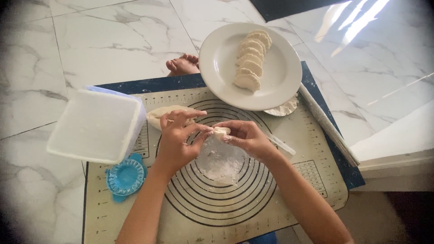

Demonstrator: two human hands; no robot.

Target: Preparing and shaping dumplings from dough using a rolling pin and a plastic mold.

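My left hand point(177, 141) and my right hand point(246, 139) meet over the middle of a beige pastry mat point(253, 212) with dark concentric rings. Between the fingertips of both hands sits a small pale piece of dough point(221, 131). A patch of white flour point(221, 163) lies on the mat just below it. A larger lump of dough point(159, 115) rests on the mat behind my left hand.
A white plate point(221, 68) holds several crimped dumplings point(251, 59) at the mat's far edge. A white plastic tub point(97, 124) stands left, a blue dumpling press point(125, 177) below it. A rolling pin point(326, 124) lies along the right edge. A bare foot point(182, 65) shows beyond.
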